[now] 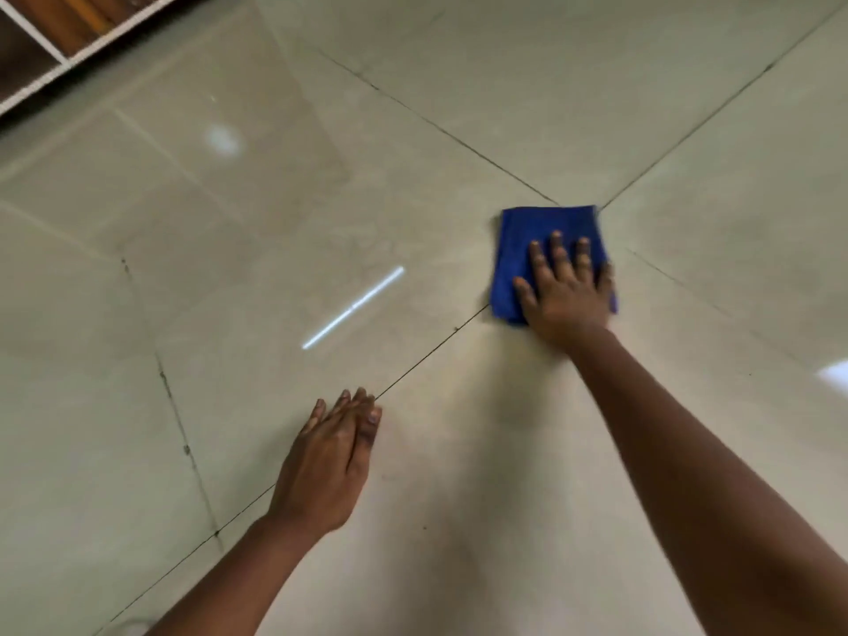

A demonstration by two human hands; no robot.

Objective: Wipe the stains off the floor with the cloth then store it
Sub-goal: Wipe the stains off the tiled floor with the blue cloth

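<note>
The right hand (566, 298) lies flat, fingers spread, pressing the folded blue cloth (541, 250) onto the tiled floor (459, 452) at a grout-line crossing. The left hand (328, 465) is empty, fingers extended together, well apart from the cloth.

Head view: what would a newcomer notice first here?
The blue cloth, folded flat where the tile joints cross at right of centre, with the right hand spread on top of it. Nearer, the left hand rests open on the glossy floor; a bright light reflection streaks the tile between them.
</note>
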